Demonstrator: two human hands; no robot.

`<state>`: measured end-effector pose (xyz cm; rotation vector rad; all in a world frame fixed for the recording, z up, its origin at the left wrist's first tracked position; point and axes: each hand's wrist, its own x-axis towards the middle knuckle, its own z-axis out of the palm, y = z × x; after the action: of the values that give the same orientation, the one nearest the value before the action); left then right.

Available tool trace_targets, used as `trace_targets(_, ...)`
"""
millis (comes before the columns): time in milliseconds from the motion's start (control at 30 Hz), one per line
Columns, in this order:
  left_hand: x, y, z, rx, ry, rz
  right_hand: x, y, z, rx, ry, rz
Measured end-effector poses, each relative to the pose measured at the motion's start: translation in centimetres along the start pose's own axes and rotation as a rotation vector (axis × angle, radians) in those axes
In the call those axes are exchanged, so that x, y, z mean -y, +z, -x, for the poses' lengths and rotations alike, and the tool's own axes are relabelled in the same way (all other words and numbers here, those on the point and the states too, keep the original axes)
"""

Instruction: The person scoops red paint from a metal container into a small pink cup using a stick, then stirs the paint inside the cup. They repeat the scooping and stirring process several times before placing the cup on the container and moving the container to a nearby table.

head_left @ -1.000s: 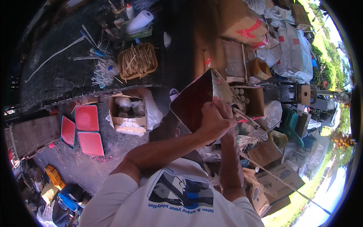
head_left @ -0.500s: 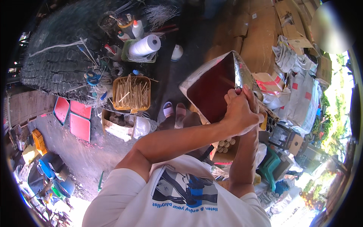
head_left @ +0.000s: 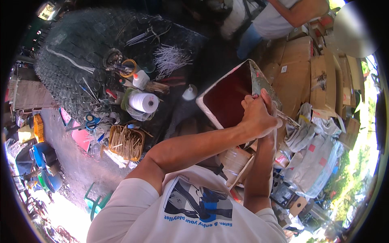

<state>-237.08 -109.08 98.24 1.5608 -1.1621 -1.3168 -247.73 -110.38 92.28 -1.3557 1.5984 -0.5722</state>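
A person's left hand (head_left: 257, 115) clasps the lower right edge of one flat dark-red panel (head_left: 229, 95), held tilted at chest height; the right hand (head_left: 272, 126) sits mostly hidden behind it, grip unclear. Below left lie one white thread spool (head_left: 145, 102), one basket of sticks (head_left: 126, 142) and one pair of blue-handled scissors (head_left: 91, 120).
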Motion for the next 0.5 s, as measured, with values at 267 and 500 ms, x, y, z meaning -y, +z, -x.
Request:
trace_targets(267, -3.9, 1.1, -15.7, 0.016, -0.118, 0.161, 4.7, -3.8, -16.6, 0.087, -0.022, 0.067)
trace_targets(500, -5.6, -0.1, -29.3, -0.137, -0.21, 0.353, 9.5, -5.6, -31.3, 0.192, 0.005, 0.113)
